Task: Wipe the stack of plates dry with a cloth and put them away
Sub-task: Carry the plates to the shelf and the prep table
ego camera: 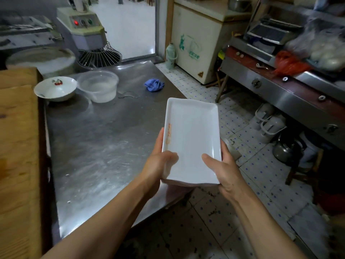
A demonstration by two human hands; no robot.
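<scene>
A stack of white rectangular plates (192, 131) is held in the air over the right edge of the steel table (97, 146). My left hand (158, 163) grips its near left side, thumb on top and fingers underneath. My right hand (222, 171) grips the near right corner the same way. The top plate has faded orange print along its left rim. A crumpled blue cloth (154, 85) lies on the table farther back, apart from both hands.
A white bowl with a cherry print (56, 88) and a clear plastic tub (99, 85) stand at the table's back left, beside a dough mixer (87, 36). A wooden board (16, 146) lies left. A white chest freezer (197, 43), a steel stove counter (280, 86) and kettles (285, 148) border the tiled aisle.
</scene>
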